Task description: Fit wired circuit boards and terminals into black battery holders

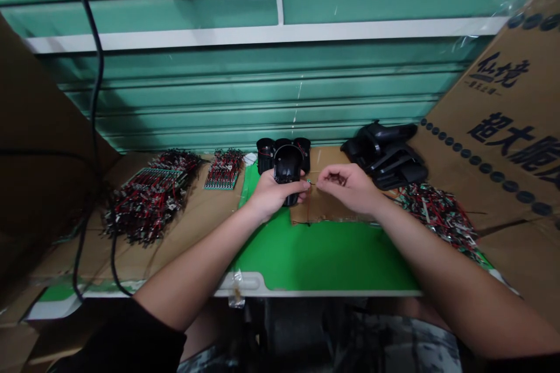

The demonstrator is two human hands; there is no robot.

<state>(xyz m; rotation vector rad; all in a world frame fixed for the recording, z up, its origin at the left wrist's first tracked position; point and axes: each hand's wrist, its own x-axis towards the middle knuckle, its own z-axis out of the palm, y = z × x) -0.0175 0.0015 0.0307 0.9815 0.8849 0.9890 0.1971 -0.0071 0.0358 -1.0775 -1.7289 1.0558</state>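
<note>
My left hand (275, 193) is wrapped round a black plastic housing (287, 166) with a round opening, held just above the bench. My right hand (349, 185) is pinched close beside it on a thin wire (308, 210) that hangs down from the housing's right side. The fingertips of both hands nearly meet at the wire's small end piece. Behind the held housing stand more black housings (266, 152) in a row. Under the hands lie a sheet of brown cardboard (326, 205) and a green mat (319, 256).
Piles of small circuit boards with red and black wires lie at the left (146, 201), back centre (224, 169) and right (437, 210). Stacked black plastic parts (387, 154) sit at the back right. Cardboard boxes (503, 122) flank both sides. A black cable (94, 105) hangs at left.
</note>
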